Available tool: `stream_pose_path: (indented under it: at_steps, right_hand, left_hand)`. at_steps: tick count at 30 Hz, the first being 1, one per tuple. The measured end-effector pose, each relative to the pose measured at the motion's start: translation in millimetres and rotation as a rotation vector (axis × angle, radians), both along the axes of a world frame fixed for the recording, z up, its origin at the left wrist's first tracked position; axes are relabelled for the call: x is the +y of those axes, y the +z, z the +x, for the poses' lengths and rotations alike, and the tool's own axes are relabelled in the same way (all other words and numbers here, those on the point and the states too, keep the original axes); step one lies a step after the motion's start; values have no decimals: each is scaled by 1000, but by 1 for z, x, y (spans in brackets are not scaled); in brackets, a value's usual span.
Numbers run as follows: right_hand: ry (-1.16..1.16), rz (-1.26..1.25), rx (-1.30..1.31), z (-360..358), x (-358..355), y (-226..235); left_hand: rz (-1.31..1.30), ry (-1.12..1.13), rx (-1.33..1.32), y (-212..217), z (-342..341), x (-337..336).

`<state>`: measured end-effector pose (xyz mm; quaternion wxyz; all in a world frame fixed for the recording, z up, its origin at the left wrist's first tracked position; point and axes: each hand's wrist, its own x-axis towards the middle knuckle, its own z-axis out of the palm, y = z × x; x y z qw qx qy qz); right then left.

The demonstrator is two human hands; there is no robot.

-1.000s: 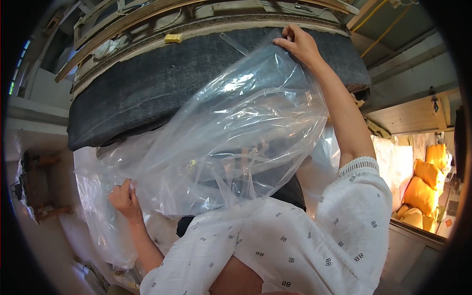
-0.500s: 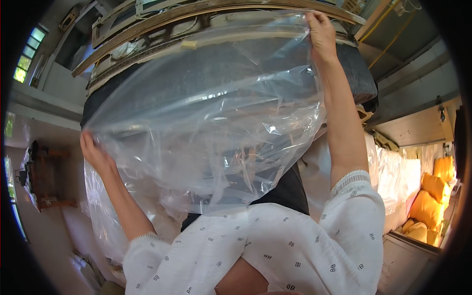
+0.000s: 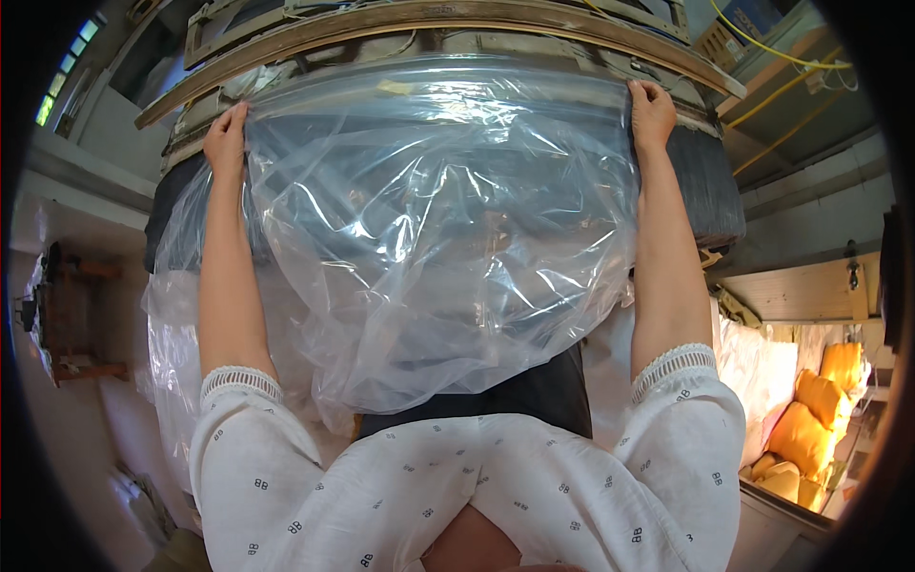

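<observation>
- I judge the step is drawing the large clear plastic bag (image 3: 438, 238) over the dark grey padded slab (image 3: 701, 181); its mouth is now stretched along the slab's upper edge.
- Left hand (image 3: 226, 138) and right hand (image 3: 652, 112) each pinch a bag corner, fingers closed on the film.
- Next move needs an even pull with both hands.
- Half a second ago the left hand was lower and the bag slack.

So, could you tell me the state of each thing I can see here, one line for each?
clear plastic bag: stretched wide and held up by its top edge, crumpled lower down
left hand: raised, fingers closed on the bag's top left edge
right hand: raised, fingers closed on the bag's top right edge
dark grey cushion: lying flat behind the bag
</observation>
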<state>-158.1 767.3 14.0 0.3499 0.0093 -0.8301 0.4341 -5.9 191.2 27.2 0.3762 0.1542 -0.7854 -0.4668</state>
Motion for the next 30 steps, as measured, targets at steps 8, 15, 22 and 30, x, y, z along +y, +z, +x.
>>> stream_pose_path:
  at_steps: [8, 15, 22, 30]
  right_hand:
    - [-211, 166, -36, 4, -2, 7]
    - [-229, -110, -11, -1, 3, 8]
    - [-265, -122, 2, -5, 7, 8]
    - [-260, -120, 8, -11, 11, 5]
  left_hand:
    - [-128, 255, -202, 9, -11, 12]
    - [60, 103, -171, -2, -1, -19]
    - [120, 49, -91, 0, 10, -22]
    - [-141, 104, -108, -7, 8, -40]
